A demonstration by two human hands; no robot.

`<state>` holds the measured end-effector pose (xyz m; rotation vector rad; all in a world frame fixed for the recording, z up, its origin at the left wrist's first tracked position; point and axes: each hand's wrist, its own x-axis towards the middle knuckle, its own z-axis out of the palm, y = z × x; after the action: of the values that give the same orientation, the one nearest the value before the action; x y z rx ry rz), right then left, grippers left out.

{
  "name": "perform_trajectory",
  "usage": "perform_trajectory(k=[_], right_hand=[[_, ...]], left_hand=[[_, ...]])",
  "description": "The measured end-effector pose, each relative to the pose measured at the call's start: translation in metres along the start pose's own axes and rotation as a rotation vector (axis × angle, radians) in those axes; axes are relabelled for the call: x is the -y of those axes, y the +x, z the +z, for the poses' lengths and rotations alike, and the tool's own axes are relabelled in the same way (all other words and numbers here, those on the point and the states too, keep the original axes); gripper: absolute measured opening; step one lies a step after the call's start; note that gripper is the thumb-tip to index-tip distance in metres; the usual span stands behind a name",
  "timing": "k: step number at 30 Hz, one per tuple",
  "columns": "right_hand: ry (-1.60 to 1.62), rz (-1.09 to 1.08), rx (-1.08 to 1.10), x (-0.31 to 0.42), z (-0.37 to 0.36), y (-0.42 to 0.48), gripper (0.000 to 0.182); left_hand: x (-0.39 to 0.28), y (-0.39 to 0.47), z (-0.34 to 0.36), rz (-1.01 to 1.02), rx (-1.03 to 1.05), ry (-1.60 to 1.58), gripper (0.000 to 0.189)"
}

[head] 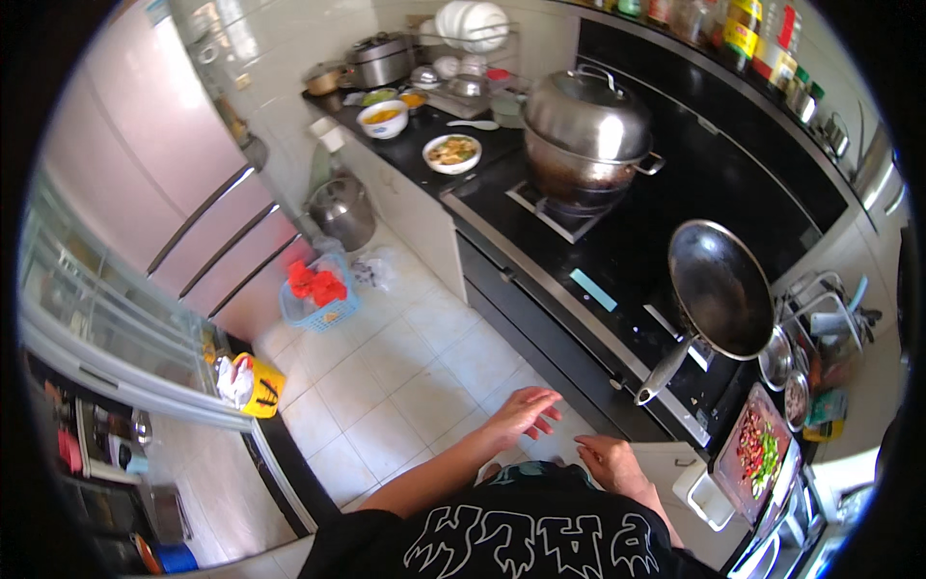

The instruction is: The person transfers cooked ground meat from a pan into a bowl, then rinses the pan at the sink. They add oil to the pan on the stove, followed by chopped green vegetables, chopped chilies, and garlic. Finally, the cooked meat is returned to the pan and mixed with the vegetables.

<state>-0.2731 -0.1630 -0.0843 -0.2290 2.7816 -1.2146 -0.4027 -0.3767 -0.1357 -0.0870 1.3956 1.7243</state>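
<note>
Both hands hang in front of my body, over the tiled floor. My left hand (526, 417) holds nothing, its fingers loosely apart. My right hand (609, 463) is near the front of the dark stove unit, its fingers curled; whether they enclose anything does not show. A dark frying pan (721, 289) sits on the right side of the black stove, its handle pointing towards me. Farther left stands a large steel steamer pot (586, 137) with a domed lid on a burner. A cutting board (749, 452) at the right carries chopped red and green vegetables.
White bowls of food (452, 154) and a white spoon (473, 124) stand on the left counter. Bottles (741, 32) line the back ledge. A blue plastic basket (318, 315), a metal pot (341, 213) and a yellow bag (259, 387) are on the floor by the fridge (166, 166).
</note>
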Motion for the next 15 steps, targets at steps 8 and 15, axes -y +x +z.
perform_trajectory(k=[8, 15], right_hand=[[-0.073, -0.036, 0.195, -0.024, 0.04, 0.104, 0.021], [-0.066, -0.03, 0.258, -0.004, 0.07, 0.174, 0.02]], left_hand=[[-0.053, 0.019, -0.042, -0.03, -0.051, 0.024, 0.034], [-0.09, 0.033, -0.115, -0.055, -0.143, 0.093, 0.033]])
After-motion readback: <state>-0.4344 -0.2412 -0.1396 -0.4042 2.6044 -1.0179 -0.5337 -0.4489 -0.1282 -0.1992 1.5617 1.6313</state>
